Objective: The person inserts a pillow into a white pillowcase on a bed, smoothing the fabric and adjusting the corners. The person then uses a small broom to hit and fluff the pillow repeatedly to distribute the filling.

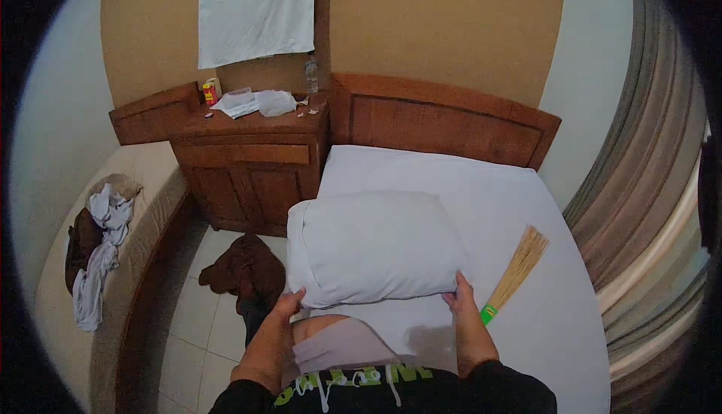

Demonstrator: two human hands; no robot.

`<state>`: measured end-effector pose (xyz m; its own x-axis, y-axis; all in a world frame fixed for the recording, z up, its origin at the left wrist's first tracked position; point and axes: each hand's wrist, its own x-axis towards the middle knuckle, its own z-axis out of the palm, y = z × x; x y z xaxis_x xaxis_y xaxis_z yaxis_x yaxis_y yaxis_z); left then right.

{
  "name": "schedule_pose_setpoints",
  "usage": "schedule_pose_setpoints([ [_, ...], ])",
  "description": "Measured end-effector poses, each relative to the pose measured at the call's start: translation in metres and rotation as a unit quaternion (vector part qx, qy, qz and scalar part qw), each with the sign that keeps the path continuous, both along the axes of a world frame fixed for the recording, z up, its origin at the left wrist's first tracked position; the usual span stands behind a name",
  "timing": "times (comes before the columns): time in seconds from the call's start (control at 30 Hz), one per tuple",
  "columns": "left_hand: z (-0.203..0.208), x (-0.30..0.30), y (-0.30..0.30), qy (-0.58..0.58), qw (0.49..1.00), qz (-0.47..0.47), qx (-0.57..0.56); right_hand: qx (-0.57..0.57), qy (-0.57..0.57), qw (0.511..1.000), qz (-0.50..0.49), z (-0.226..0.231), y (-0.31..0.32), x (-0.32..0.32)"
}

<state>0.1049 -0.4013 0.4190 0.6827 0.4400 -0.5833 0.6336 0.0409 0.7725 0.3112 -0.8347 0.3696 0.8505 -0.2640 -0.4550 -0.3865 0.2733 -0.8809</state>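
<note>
A plump white pillow (380, 245) in a white case is held between my two hands, above or on the white-sheeted bed (519, 196). At its near left corner, my left hand (289, 303) grips the edge of the case. My right hand (460, 296) pinches the near right corner. The undersides of both grips are hidden by the pillow. To the right of my right hand, a bundle broom of pale bristles (519, 267) with a green handle end lies on the sheet.
A wooden bedside cabinet (248, 151) bears plastic bags, a small box and a bottle (312, 74). Brown cloth (252, 263) lies on the tiled floor. Crumpled clothes (105, 226) rest on the second bed at left. Curtains (647, 151) hang along the right side.
</note>
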Motion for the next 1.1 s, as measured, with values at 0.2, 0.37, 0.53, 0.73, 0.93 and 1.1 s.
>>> schedule_pose_setpoints([
  [0.2,0.124,0.029,-0.009,-0.299,0.938,0.025,0.172,0.059,-0.267,0.962,-0.016,0.111,0.012,0.046],
  [0.37,0.208,0.070,0.016,-0.533,0.831,0.134,0.093,-0.061,-0.374,0.925,-0.028,0.293,0.021,0.060],
  [0.53,0.222,0.103,0.026,-0.462,0.861,0.066,0.203,-0.273,-0.320,0.907,0.028,0.309,0.004,0.114],
  [0.73,0.057,0.095,0.021,-0.206,0.976,-0.042,0.052,-0.302,-0.156,0.880,0.332,0.161,-0.016,0.087],
  [0.93,0.024,0.033,0.003,-0.166,0.972,-0.098,-0.131,-0.100,-0.007,0.974,0.204,0.068,-0.023,-0.028],
  [1.1,0.040,0.051,-0.011,-0.123,0.979,-0.038,-0.160,-0.007,-0.085,0.980,0.182,0.073,-0.010,-0.023],
])
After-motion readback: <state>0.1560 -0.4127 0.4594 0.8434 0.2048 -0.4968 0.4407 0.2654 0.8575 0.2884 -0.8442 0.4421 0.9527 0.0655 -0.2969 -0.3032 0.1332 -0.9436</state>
